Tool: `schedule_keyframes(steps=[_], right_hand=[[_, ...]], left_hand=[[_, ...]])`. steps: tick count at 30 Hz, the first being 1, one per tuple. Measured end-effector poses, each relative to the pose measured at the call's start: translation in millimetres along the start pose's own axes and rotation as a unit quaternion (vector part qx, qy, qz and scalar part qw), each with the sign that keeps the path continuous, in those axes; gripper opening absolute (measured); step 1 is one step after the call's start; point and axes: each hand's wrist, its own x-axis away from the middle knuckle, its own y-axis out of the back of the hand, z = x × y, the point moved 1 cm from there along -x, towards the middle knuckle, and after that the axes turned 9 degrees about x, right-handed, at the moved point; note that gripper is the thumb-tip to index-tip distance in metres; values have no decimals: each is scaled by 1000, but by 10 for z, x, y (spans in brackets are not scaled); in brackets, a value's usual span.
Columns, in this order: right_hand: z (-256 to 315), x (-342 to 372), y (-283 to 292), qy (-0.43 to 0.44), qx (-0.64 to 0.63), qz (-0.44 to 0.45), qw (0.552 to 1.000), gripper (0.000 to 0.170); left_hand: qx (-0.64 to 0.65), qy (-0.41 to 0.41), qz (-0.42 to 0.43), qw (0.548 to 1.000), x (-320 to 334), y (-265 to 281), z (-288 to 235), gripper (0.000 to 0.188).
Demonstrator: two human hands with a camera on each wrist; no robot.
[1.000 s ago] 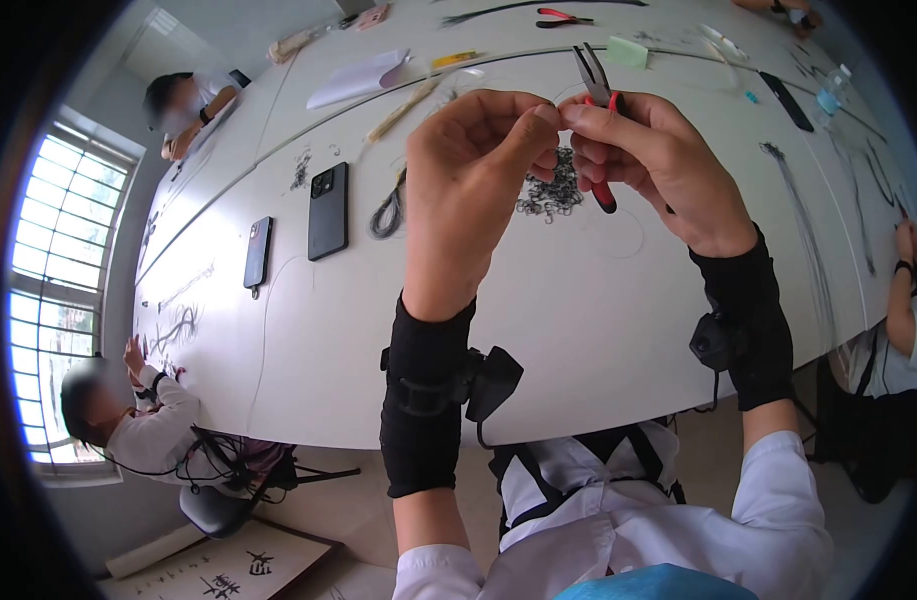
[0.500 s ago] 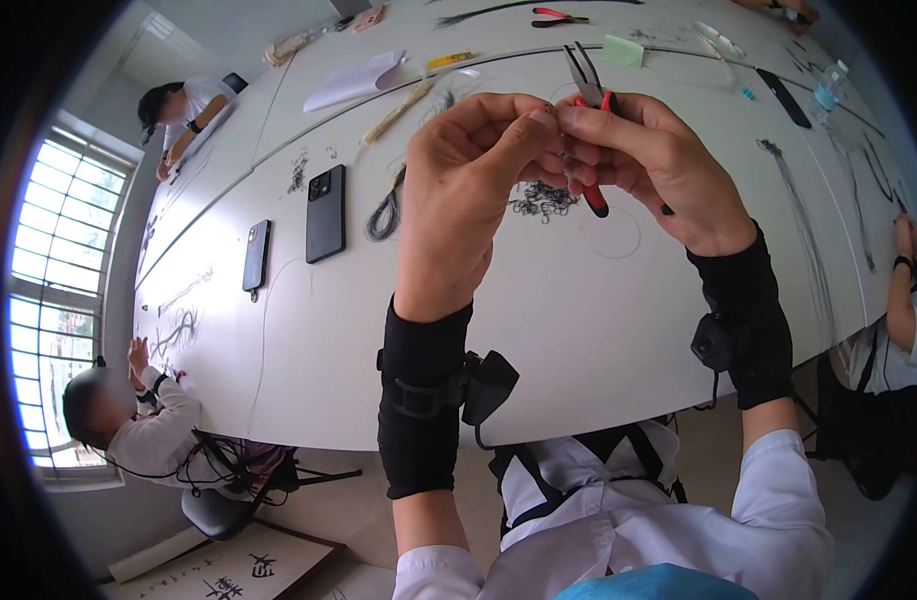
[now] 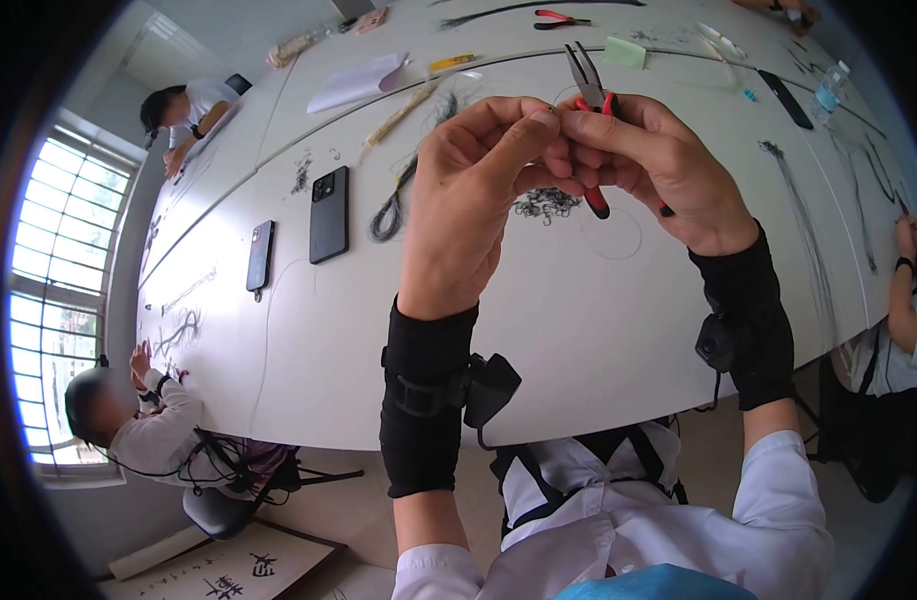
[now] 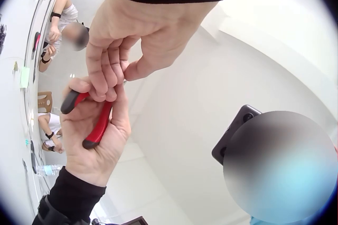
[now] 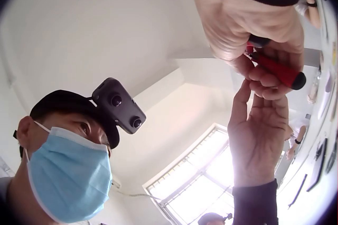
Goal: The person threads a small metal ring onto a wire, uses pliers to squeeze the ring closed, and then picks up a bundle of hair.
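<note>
Both hands are raised over the table, fingertips meeting. The left hand (image 3: pixel 469 190) pinches a tiny dark piece between thumb and forefinger; most of it is hidden. Opposite it, the right hand (image 3: pixel 669 165) brings thumb and forefinger to the same spot and keeps red-handled pliers (image 3: pixel 585 72) in its palm, jaws pointing away and slightly apart. In the left wrist view the red handles (image 4: pixel 99 127) lie across the right palm. A handle (image 5: pixel 280 71) also crosses the fingers in the right wrist view. Below the hands sits a pile of small dark wire links (image 3: pixel 547 205).
Left of the hands lie two phones (image 3: pixel 329 215) (image 3: pixel 261 255) and a coil of dark wire (image 3: pixel 387 218). Farther back are white paper (image 3: pixel 357 84), a second pair of pliers (image 3: pixel 563 20) and a green note (image 3: pixel 626 53). A bottle (image 3: pixel 830 92) stands right. Other people sit around the table (image 3: pixel 319 400).
Compared with a second ago, the left hand has shifted slightly down and left, and its lower fingers now meet the right hand's. The pliers have moved slightly left, remaining in the right hand.
</note>
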Motion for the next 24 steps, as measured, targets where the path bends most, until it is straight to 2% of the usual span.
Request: schedule_keyframes(steps=[5,7,9,12,14,17,19,24], right_hand=[[2,-3,-10,-2,-1,-13,1000,31],[16,1,-47,-4,-10,-39,999,28],[29,-11,-19,-2,-45,-1,999,27],[59,-3,-1,-18,-88,28,996,25],[78,8,0,-36,-104,46,993,24],[69,19,12,-64,-119,92,987,25],[54,8,36,-80,-130,133,979,25],[82,29,44,-82,-121,127,981,26]], left_hand=[[-1,2,-7,1000,-1,-8,5,16],[-45,-18,-36,998,4,34,-16,17],[-118,-63,-48,990,1,69,-70,17],[-266,-164,-30,949,-5,96,-159,20],[-360,-224,-3,906,7,99,-190,23],[-417,-284,39,862,-2,102,-196,26],[-453,-293,66,839,17,95,-240,23],[-486,-303,92,815,39,109,-268,19]])
